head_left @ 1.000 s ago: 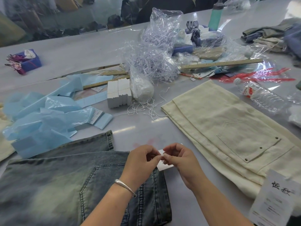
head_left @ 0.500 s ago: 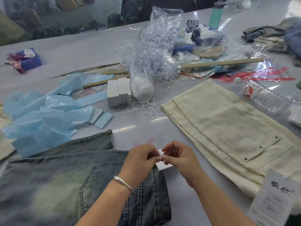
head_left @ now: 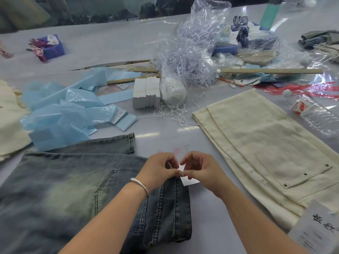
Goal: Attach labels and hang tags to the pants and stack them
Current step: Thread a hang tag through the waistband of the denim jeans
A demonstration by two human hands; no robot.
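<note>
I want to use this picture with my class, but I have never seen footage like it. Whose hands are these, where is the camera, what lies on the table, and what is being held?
The camera sits on a person's head, looking down at their own hands. The left hand and right hand pinch a small white tag at the edge of the blue jeans. To the right lie cream pants. Farther back are a stack of white tags, loose white strings, blue plastic bags, a wooden ruler and a water bottle.
</note>
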